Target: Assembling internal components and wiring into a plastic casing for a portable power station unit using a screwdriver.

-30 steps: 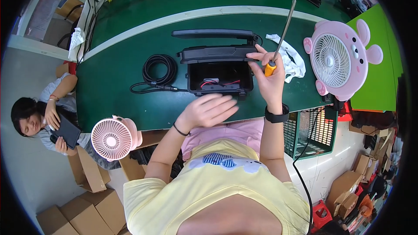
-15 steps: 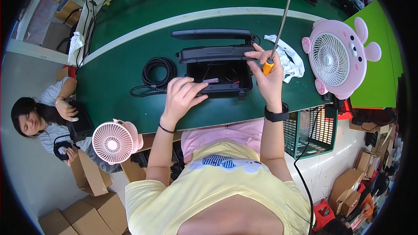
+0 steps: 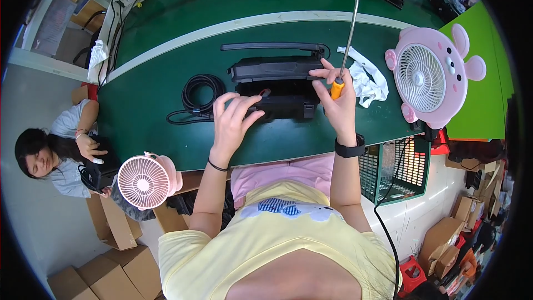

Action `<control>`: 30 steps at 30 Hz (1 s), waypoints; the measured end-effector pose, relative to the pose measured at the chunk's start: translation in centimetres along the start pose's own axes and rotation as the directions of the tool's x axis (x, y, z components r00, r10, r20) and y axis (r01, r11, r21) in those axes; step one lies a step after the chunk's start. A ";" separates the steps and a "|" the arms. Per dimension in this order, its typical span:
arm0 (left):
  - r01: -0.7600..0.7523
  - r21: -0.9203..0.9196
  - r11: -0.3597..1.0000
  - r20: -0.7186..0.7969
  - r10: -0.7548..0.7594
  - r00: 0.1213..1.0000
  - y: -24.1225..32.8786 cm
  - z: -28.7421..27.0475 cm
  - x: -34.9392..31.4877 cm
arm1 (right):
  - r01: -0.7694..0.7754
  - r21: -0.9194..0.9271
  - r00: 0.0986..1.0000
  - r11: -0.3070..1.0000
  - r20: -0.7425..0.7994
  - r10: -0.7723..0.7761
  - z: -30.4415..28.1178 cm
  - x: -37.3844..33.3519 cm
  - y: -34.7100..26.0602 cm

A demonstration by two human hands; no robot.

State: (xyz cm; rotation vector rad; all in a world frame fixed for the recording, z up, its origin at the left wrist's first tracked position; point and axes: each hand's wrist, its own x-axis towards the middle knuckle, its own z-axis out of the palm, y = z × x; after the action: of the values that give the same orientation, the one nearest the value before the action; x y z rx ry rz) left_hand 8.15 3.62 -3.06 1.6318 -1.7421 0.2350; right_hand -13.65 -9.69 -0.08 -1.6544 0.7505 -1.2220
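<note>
A black hinged plastic case [image 3: 278, 69] sits partly open in front of me on the green bench, its dark inside showing as a narrow gap. My left hand [image 3: 232, 119] grips its front left edge, fingers over the rim by a small reddish piece. My right hand [image 3: 340, 99] holds a screwdriver [image 3: 350, 38] by its yellow-orange handle, the shaft pointing up and away. Thumb and fingers of that hand also touch the right end of the case. Behind it lies a flat black panel [image 3: 269, 46], joined near the right end.
A coiled black cable [image 3: 202, 98] lies left of the case, a white cloth [image 3: 368, 80] to its right. Two pink fans, one small [image 3: 143, 183] and one animal-shaped [image 3: 422, 76], stand at the sides. A co-worker [image 3: 66, 147] sits at the left; a green crate [image 3: 395, 169] is below right.
The case has tilted, its opening has narrowed and more of its front wall shows. The screwdriver and my right hand have shifted slightly left. The co-worker's raised hand has spread its fingers.
</note>
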 end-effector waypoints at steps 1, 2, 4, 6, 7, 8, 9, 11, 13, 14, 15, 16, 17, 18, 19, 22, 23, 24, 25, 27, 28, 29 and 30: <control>0.001 0.002 1.000 0.000 -0.001 1.000 0.2 0.3 0.0 | 0.007 -0.032 1.000 0.999 0.000 -0.007 0.1 -0.1 -0.2; 0.039 -0.039 0.998 -0.089 -0.042 0.995 0.4 0.8 0.0 | 0.014 -0.065 1.000 0.998 -0.001 -0.014 0.0 -0.2 -0.4; 0.106 -0.087 0.991 -0.187 -0.121 0.975 0.6 1.2 -0.4 | -0.022 -0.056 1.000 0.998 0.000 0.022 -0.1 -0.6 -0.2; 0.198 -0.465 0.863 -0.305 -0.366 0.879 1.2 2.8 -0.7 | -0.042 -0.058 0.999 0.997 0.000 0.042 -0.1 -1.0 0.3; 0.228 -0.447 0.865 -0.296 -0.383 0.875 1.2 3.0 -0.9 | -0.041 -0.056 0.999 0.998 0.002 0.041 0.1 -1.3 0.5; 0.229 -0.448 0.864 -0.294 -0.384 0.875 1.3 3.1 -1.0 | -0.083 -0.015 0.996 0.996 -0.027 0.083 0.2 -1.7 0.8; 0.282 -0.436 0.855 -0.253 -0.417 0.873 1.3 3.1 -1.0 | -0.124 0.028 0.991 0.992 -0.053 0.125 0.4 -1.9 1.0; 0.336 -0.419 0.843 -0.212 -0.451 0.867 1.4 3.1 -0.9 | -0.125 0.031 0.990 0.992 -0.067 0.127 0.7 -1.9 1.0; 0.362 -0.418 0.833 -0.181 -0.467 0.865 1.4 3.0 -0.8 | -0.126 0.036 0.988 0.991 -0.080 0.129 0.9 -1.9 1.2; 0.361 -0.417 0.834 -0.183 -0.466 0.866 1.2 2.9 -0.8 | -0.123 0.047 0.988 0.991 -0.084 0.127 0.9 -1.7 1.4; 0.358 -0.426 0.831 -0.173 -0.463 0.869 0.9 2.8 -0.8 | -0.119 0.059 0.988 0.991 -0.088 0.124 0.8 -1.5 1.6; 0.355 -0.436 0.827 -0.164 -0.461 0.872 0.6 2.7 -0.8 | -0.117 0.059 0.989 0.991 -0.089 0.122 0.8 -1.4 1.6; 0.363 -0.415 0.834 -0.153 -0.457 0.876 0.7 1.9 -0.5 | -0.120 0.061 0.989 0.991 -0.082 0.125 0.8 -1.3 1.6; 0.337 -0.465 0.819 -0.153 -0.449 0.880 0.2 1.7 -0.5 | -0.123 0.062 0.989 0.990 -0.076 0.128 0.8 -1.2 1.7; 0.311 -0.513 0.801 -0.153 -0.441 0.884 -0.2 1.7 -0.5 | -0.122 0.063 0.989 0.991 -0.076 0.126 0.8 -1.1 1.7; 0.286 -0.513 0.809 -0.140 -0.408 0.902 0.4 1.0 0.8 | -0.083 0.042 0.994 0.996 -0.067 0.086 0.7 -1.1 1.8; 0.287 -0.454 0.843 -0.113 -0.374 0.920 0.3 0.9 1.1 | -0.104 0.061 0.992 0.993 -0.064 0.108 0.7 -1.1 1.8; 0.283 -0.541 0.792 -0.087 -0.387 0.918 -0.3 1.3 1.0 | -0.126 0.079 0.990 0.989 -0.060 0.131 0.7 -1.1 1.7; 0.283 -0.541 0.792 -0.087 -0.387 0.918 -0.6 1.6 0.8 | -0.126 0.079 0.990 0.989 -0.061 0.131 0.8 -1.2 1.6; 0.273 -0.599 0.752 -0.091 -0.403 0.911 -0.8 2.0 1.0 | -0.086 0.066 0.991 0.994 -0.100 0.092 1.1 -1.3 1.2; 0.270 -0.655 0.705 -0.091 -0.429 0.899 -0.5 2.4 1.0 | -0.086 0.065 0.990 0.994 -0.104 0.092 1.2 -1.7 1.2; 0.269 -0.656 0.705 -0.090 -0.427 0.900 -0.4 2.5 1.0 | -0.108 0.056 0.973 0.993 -0.201 0.117 1.5 -2.2 1.3; 0.274 -0.689 0.671 -0.088 -0.453 0.887 -0.3 2.6 1.0 | -0.131 0.050 0.945 0.990 -0.296 0.140 1.8 -2.8 1.1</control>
State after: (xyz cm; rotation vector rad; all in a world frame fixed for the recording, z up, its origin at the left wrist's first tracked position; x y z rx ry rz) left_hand 7.46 1.28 -4.45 1.2926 -1.0684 -0.3362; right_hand -12.83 -7.18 -2.32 -1.3835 1.0103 -1.3938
